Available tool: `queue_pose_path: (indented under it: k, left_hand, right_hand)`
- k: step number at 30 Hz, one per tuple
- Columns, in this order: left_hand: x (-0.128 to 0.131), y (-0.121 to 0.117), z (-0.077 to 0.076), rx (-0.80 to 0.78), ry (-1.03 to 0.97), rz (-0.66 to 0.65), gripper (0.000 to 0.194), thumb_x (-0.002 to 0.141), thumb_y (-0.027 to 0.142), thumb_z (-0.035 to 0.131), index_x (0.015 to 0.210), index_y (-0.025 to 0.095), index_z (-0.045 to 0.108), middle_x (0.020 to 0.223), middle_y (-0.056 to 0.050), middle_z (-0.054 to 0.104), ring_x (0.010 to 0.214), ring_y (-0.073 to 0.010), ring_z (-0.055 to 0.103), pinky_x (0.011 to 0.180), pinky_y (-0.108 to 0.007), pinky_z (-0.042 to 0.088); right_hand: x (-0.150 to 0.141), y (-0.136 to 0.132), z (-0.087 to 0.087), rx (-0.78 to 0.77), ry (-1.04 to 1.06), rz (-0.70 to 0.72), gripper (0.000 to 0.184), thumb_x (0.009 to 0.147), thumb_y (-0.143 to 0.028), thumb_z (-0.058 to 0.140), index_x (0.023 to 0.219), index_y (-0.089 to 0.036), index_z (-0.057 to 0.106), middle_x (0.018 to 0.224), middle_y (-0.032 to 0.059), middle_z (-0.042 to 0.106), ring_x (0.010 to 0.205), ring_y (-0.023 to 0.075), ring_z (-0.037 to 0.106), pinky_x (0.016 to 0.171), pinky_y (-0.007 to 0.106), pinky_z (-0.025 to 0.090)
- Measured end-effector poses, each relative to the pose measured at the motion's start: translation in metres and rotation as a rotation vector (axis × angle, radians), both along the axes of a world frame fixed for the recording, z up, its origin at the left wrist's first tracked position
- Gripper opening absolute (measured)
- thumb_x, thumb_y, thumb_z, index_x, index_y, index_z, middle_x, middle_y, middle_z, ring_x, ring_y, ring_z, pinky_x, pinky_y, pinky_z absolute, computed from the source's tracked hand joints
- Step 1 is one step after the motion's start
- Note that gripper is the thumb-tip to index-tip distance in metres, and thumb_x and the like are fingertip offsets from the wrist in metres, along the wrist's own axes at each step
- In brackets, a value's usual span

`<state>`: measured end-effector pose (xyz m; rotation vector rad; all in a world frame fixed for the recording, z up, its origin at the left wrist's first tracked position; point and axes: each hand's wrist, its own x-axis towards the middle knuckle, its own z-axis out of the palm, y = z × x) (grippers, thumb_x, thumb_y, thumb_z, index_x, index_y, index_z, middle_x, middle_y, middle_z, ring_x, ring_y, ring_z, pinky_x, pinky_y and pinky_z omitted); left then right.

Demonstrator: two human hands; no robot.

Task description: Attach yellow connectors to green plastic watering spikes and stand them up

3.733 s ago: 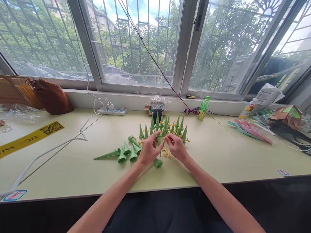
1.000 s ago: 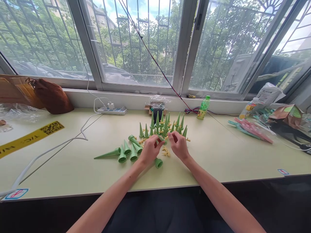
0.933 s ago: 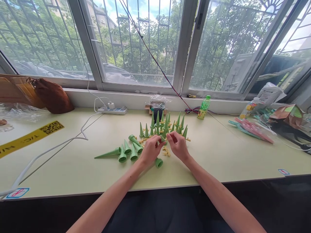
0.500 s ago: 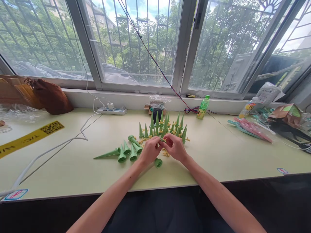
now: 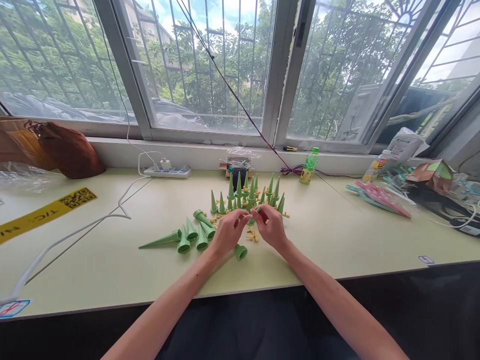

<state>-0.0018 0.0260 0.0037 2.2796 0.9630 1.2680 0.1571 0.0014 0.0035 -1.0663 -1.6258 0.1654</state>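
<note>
One small green plastic piece (image 5: 259,209), mostly hidden, sits at the fingertips of the right hand (image 5: 271,227), whose thumb and forefinger are drawn closely together on it in front of the standing cones. Nearly meeting them, the left hand (image 5: 229,231) has its thumb and fingertips brought close together, though whether anything is between them I cannot tell. Just beyond the hands, a cluster of upright green plastic cones (image 5: 231,191) stands with small yellow plastic fittings (image 5: 286,215) among them, and a few loose yellow plastic pieces (image 5: 252,236) lie on the pale yellow-green tabletop (image 5: 322,250) between the forearms. Near the left wrist lies a single green cone (image 5: 241,252), its open end towards the person, while a loose group of green cones (image 5: 183,242) lies farther left, one pointing away to the left. Behind the cluster is a black object (image 5: 238,179) by crumpled clear plastic (image 5: 240,158); a green-capped bottle (image 5: 309,166) stands to its right, and a white power strip (image 5: 169,172) lies to its left, with a brown drawstring pouch (image 5: 71,152) well beyond
</note>
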Motion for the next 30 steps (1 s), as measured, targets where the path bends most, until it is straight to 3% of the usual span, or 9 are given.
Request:
queue_pose_path:
  k: [4, 15, 25, 30]
  left_hand:
    - [0.000, -0.001, 0.002, 0.034, 0.009, -0.004, 0.042, 0.097, 0.044, 0.038, 0.076, 0.016, 0.061, 0.064, -0.001, 0.059, 0.056, -0.0114, 0.049, 0.058, -0.024, 0.039]
    - [-0.002, 0.000, -0.004, -0.011, 0.022, -0.112, 0.062, 0.100, 0.046, 0.020, 0.068, 0.016, 0.064, 0.060, -0.003, 0.059, 0.056, -0.0123, 0.054, 0.060, -0.025, 0.043]
    - [0.001, -0.003, -0.005, 0.026, 0.129, -0.139, 0.057, 0.100, 0.038, 0.026, 0.061, 0.017, 0.060, 0.056, -0.002, 0.057, 0.052, -0.0120, 0.052, 0.061, -0.026, 0.041]
    - [0.001, -0.004, -0.006, 0.072, 0.163, -0.139, 0.055, 0.098, 0.035, 0.033, 0.048, 0.018, 0.045, 0.049, 0.000, 0.044, 0.045, -0.0105, 0.040, 0.054, -0.026, 0.033]
  right_hand:
    - [0.001, 0.001, -0.001, 0.004, 0.017, -0.045, 0.028, 0.094, -0.039, 0.048, 0.074, -0.020, 0.051, 0.065, 0.0000, 0.050, 0.056, 0.0126, 0.043, 0.055, 0.025, 0.038]
    - [-0.005, -0.003, -0.001, 0.071, 0.117, -0.092, 0.027, 0.093, -0.039, 0.050, 0.074, -0.020, 0.053, 0.063, -0.0006, 0.051, 0.053, 0.0117, 0.044, 0.052, 0.025, 0.039]
    - [0.005, -0.011, 0.054, 0.205, 0.105, -0.123, 0.027, 0.093, -0.039, 0.052, 0.074, -0.020, 0.054, 0.069, 0.0015, 0.056, 0.055, 0.0111, 0.047, 0.053, 0.024, 0.042]
    - [0.019, 0.006, 0.085, 0.251, 0.127, -0.162, 0.028, 0.095, -0.042, 0.050, 0.078, -0.019, 0.052, 0.075, 0.0020, 0.057, 0.055, 0.0095, 0.044, 0.052, 0.023, 0.037]
